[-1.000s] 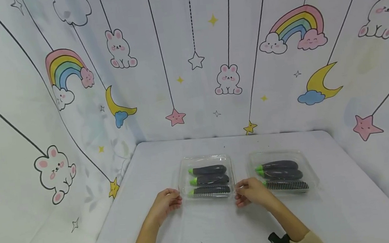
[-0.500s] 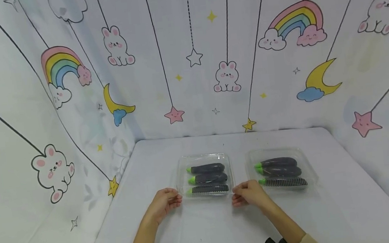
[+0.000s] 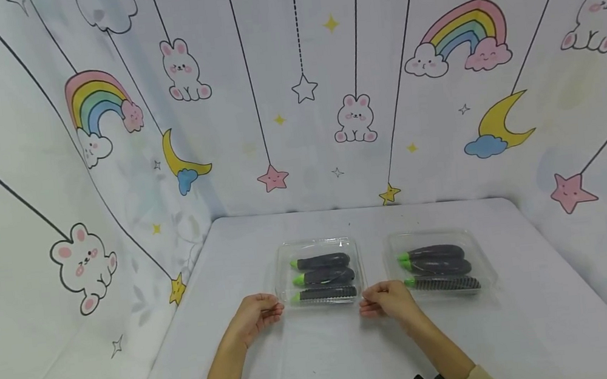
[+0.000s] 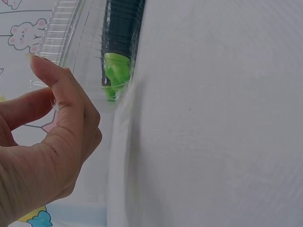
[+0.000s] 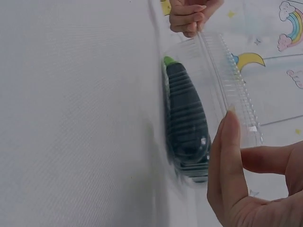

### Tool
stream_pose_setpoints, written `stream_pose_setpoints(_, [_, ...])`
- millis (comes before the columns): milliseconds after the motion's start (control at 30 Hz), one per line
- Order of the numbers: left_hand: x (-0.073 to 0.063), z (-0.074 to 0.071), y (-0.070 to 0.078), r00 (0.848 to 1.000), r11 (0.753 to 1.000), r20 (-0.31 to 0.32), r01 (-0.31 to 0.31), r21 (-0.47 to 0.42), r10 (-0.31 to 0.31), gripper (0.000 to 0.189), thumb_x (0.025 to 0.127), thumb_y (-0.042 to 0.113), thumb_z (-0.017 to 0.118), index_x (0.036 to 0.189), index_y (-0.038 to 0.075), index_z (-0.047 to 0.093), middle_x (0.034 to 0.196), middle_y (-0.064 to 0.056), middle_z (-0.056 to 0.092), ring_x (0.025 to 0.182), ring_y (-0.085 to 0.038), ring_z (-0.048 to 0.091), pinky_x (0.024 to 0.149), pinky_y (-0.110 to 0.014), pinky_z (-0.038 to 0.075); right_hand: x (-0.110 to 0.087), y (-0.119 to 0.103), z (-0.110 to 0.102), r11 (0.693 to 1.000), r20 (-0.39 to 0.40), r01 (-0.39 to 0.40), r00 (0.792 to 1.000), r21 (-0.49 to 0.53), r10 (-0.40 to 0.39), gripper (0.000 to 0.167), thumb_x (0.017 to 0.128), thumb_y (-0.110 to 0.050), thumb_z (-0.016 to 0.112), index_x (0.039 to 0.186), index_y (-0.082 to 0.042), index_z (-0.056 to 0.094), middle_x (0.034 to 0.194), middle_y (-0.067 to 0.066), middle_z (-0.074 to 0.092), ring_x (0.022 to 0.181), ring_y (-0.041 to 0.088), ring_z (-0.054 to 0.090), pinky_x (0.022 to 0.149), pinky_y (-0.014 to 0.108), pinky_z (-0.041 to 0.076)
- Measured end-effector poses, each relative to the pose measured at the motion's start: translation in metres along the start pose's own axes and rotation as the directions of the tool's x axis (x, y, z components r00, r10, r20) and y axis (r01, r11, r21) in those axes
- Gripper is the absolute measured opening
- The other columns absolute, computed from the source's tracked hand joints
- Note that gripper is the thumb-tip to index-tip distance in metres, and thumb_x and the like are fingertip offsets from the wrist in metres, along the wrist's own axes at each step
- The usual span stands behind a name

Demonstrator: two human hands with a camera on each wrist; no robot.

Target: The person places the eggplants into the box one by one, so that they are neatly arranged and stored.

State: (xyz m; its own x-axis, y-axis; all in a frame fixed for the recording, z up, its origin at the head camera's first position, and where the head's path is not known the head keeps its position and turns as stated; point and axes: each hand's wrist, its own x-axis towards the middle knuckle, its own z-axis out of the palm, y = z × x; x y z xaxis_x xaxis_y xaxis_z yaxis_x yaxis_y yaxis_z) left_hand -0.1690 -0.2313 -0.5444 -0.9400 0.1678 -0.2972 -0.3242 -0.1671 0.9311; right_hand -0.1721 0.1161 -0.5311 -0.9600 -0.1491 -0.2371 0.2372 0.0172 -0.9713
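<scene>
In the head view, a clear plastic clamshell box (image 3: 284, 269) lies on the white table with dark eggplants (image 3: 324, 277) inside, their green stem ends to the left. My left hand (image 3: 255, 317) pinches its near left corner between thumb and fingers. At the near right corner, my right hand (image 3: 392, 300) pinches the rim. The right wrist view shows thumb and fingers of the right hand (image 5: 251, 189) on the box's ridged edge (image 5: 239, 85). In the left wrist view, the left hand (image 4: 61, 118) is bent around the corner by a green stem.
A second clear box (image 3: 485, 263) with several eggplants (image 3: 436, 268) stands just right of the right hand. White cloth covers the table (image 3: 320, 359). Behind it hangs a printed curtain (image 3: 299, 147) with rainbows, bunnies and stars.
My right hand has shifted slightly left onto the near right corner of the left box. The left hand keeps its place. The whole view has shifted a little.
</scene>
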Motion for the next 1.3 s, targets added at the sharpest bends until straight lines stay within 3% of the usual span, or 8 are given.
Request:
stream_pose_setpoints(467, [0.0024, 0.0049, 0.0016, 0.999, 1.000, -0.052, 0.007, 0.025, -0.006, 0.018, 0.101, -0.004, 0.055, 0.112, -0.018, 0.057, 0.081, -0.006, 0.070, 0.075, -0.011, 0.069, 0.070, -0.022, 0.061, -0.0006, 0.0032, -0.0017, 1.000, -0.016, 0.013, 1.000, 0.025, -0.013, 0.023, 0.099, 0.005, 0.063, 0.112, 0.024, 0.060, 0.088, 0.025, 0.075, 0.077, 0.028, 0.077, 0.073, 0.038, 0.066])
stream_pose_setpoints(833, [0.0050, 0.0074, 0.0007, 0.999, 1.000, -0.047, 0.003, 0.022, -0.002, 0.020, 0.100, -0.004, 0.054, 0.113, -0.018, 0.056, 0.081, -0.006, 0.069, 0.074, -0.011, 0.068, 0.068, -0.021, 0.060, -0.0045, 0.0030, -0.0015, 0.998, -0.052, 0.003, 0.999, 0.063, 0.000, 0.022, 0.097, 0.007, 0.064, 0.111, 0.024, 0.060, 0.086, 0.024, 0.074, 0.076, 0.027, 0.077, 0.072, 0.037, 0.066])
stream_pose_setpoints(1000, [0.0045, 0.0068, 0.0027, 0.999, 0.998, -0.041, 0.001, 0.055, 0.001, 0.023, 0.102, 0.000, 0.055, 0.117, -0.018, 0.054, 0.089, -0.009, 0.069, 0.081, -0.014, 0.070, 0.075, -0.025, 0.062, -0.0023, 0.0051, -0.0004, 0.998, -0.085, 0.006, 0.996, 0.061, -0.001, 0.020, 0.097, 0.005, 0.065, 0.109, 0.021, 0.063, 0.085, 0.022, 0.075, 0.075, 0.026, 0.077, 0.072, 0.035, 0.066])
stream_pose_setpoints(1133, [0.0024, 0.0041, 0.0041, 1.000, 0.996, -0.031, -0.003, 0.084, 0.006, 0.025, 0.104, 0.003, 0.055, 0.119, -0.018, 0.053, 0.098, -0.015, 0.067, 0.089, -0.021, 0.071, 0.083, -0.032, 0.064, -0.0011, 0.0070, 0.0003, 0.999, -0.071, 0.028, 0.997, 0.017, -0.026, 0.023, 0.098, 0.001, 0.065, 0.110, 0.020, 0.064, 0.086, 0.022, 0.075, 0.075, 0.028, 0.077, 0.072, 0.036, 0.066])
stream_pose_setpoints(1300, [-0.0020, 0.0015, 0.0073, 1.000, 0.995, -0.026, -0.008, 0.099, 0.011, 0.023, 0.105, 0.007, 0.057, 0.116, -0.014, 0.054, 0.101, -0.017, 0.067, 0.092, -0.024, 0.072, 0.086, -0.036, 0.064, -0.0033, 0.0059, -0.0009, 0.994, 0.004, 0.058, 0.998, -0.091, -0.058, 0.033, 0.101, -0.008, 0.064, 0.117, 0.021, 0.063, 0.087, 0.025, 0.075, 0.077, 0.032, 0.077, 0.072, 0.038, 0.066])
